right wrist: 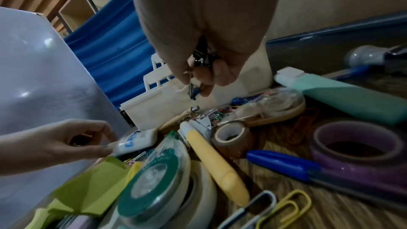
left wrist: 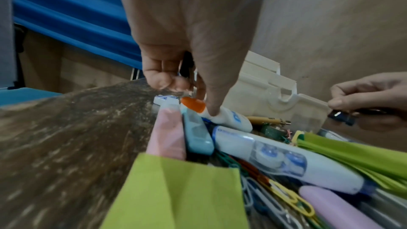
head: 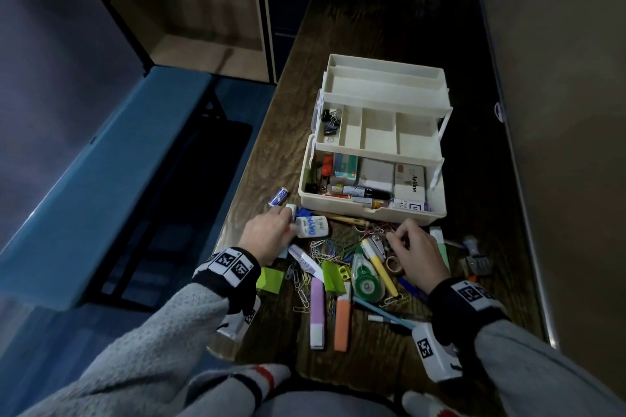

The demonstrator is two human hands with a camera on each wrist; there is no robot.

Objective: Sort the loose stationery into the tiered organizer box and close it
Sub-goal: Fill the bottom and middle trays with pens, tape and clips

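On the near edge of the wooden table point(head: 372, 44), just in front of the organizer box point(head: 372, 210), I have both hands down in the loose stationery. My left hand point(head: 267, 237) pinches the white glue bottle point(head: 311, 226) by its orange-capped end, thumb on one side and fingertips point(left wrist: 211, 111) on the other, the bottle tilted and, as far as I can tell, just off the pile. I judge the hold sits near the cap so that the body can go into a compartment first. My right hand point(head: 418, 252) is curled narrowly round a few small binder clips point(right wrist: 195, 91), one dangling from the fingertips by its wire handle. The box stands open, its tiers stepped back so every level is reachable: the bottom tray is packed and other binder clips point(head: 330, 122) sit in the leftmost cell of the middle tier, probably where mine belong. Paper clips point(head: 325, 247), highlighters and tapes lie unsorted between my wrists, so closing is a long way off
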